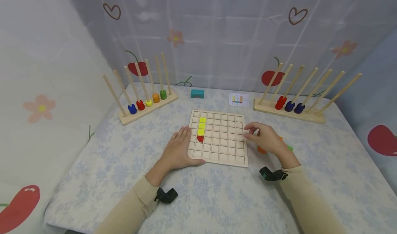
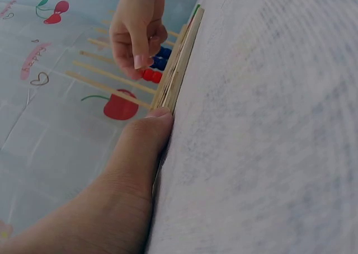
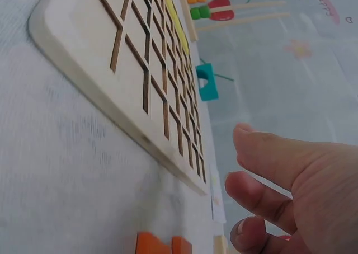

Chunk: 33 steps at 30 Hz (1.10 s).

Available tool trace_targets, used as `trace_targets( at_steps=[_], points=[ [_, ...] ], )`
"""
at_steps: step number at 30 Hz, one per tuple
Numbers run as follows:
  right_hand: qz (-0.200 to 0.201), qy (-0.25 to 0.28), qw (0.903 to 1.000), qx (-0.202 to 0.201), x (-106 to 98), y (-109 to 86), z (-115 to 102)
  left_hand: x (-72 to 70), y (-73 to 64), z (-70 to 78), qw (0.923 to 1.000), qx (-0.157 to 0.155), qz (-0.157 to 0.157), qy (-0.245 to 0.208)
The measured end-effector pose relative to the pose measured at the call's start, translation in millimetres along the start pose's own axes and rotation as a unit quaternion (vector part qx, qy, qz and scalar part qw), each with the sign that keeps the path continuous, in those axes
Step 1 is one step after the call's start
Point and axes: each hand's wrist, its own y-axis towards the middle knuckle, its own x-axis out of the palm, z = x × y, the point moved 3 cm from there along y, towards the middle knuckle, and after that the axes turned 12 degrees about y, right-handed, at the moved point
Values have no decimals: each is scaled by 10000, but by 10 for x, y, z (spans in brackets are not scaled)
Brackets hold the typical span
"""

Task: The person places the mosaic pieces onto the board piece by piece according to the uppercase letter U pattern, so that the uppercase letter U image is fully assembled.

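A wooden grid board (image 1: 222, 148) lies flat on the table. In its second column from the left sit three yellow squares (image 1: 201, 125), with a red rounded piece (image 1: 200, 139) below them. My left hand (image 1: 175, 152) rests at the board's left edge, fingers straight, thumb along the near edge. Just off the right edge hovers my right hand (image 1: 267, 137), its fingers loosely bent. In the right wrist view, nothing shows between that hand's thumb (image 3: 274, 153) and fingers. Orange pieces (image 1: 262, 150) and a green piece (image 1: 289, 148) lie partly hidden beneath the right hand and wrist.
Beyond the board lie a teal arch block (image 1: 197, 93) and a printed pattern card (image 1: 239, 100). Wooden peg racks with coloured beads stand at the back left (image 1: 141, 112) and back right (image 1: 310, 117). A patterned curtain (image 1: 217, 37) hangs behind the table.
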Motion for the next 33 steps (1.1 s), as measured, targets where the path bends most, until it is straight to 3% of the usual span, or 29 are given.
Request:
trace_targets(
  at_steps=[8, 22, 33],
  points=[
    [121, -303, 9988, 377, -226, -170, 215, 11, -13, 10, 10000, -18, -18, -30],
    [74, -481, 9968, 641, -355, -350, 438, 10, -37, 22, 9999, -51, -76, -112],
    [54, -444, 9957, 807, -428, -383, 509, 8, -15, 14, 10000, -66, -29, -45]
  ],
)
